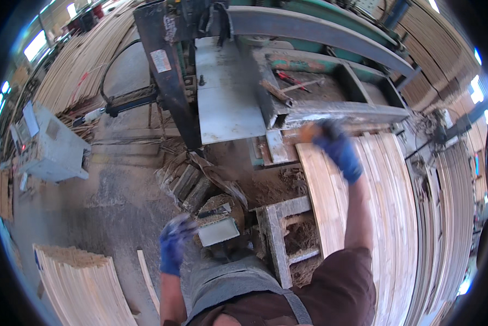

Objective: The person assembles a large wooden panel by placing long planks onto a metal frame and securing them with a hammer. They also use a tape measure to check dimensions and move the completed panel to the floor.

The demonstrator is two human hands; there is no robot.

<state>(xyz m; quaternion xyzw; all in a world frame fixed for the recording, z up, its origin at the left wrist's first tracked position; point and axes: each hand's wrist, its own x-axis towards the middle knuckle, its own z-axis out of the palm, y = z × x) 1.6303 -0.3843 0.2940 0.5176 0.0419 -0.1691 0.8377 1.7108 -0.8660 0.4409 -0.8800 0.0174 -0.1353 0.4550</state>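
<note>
My right hand [337, 149], in a blue glove, reaches forward over the near edge of the machine frame [336, 112]. Motion smears its fingers, and a blurred orange patch [309, 132] shows at their tips; whether it is held is unclear. Below that forearm lie pale wooden boards [385, 217], side by side. At the lower left, my gloved left hand [174, 242] hovers beside a white rectangular tub or block [218, 232]. Its fingers are also too blurred to read.
A red-handled tool [293, 81] lies inside the frame. Left of it is a pale metal plate [227, 108]. Stacked wood strips [83, 285] stand at lower left, a grey control cabinet [54, 146] farther back. A dusty metal stand [276, 239] sits before me.
</note>
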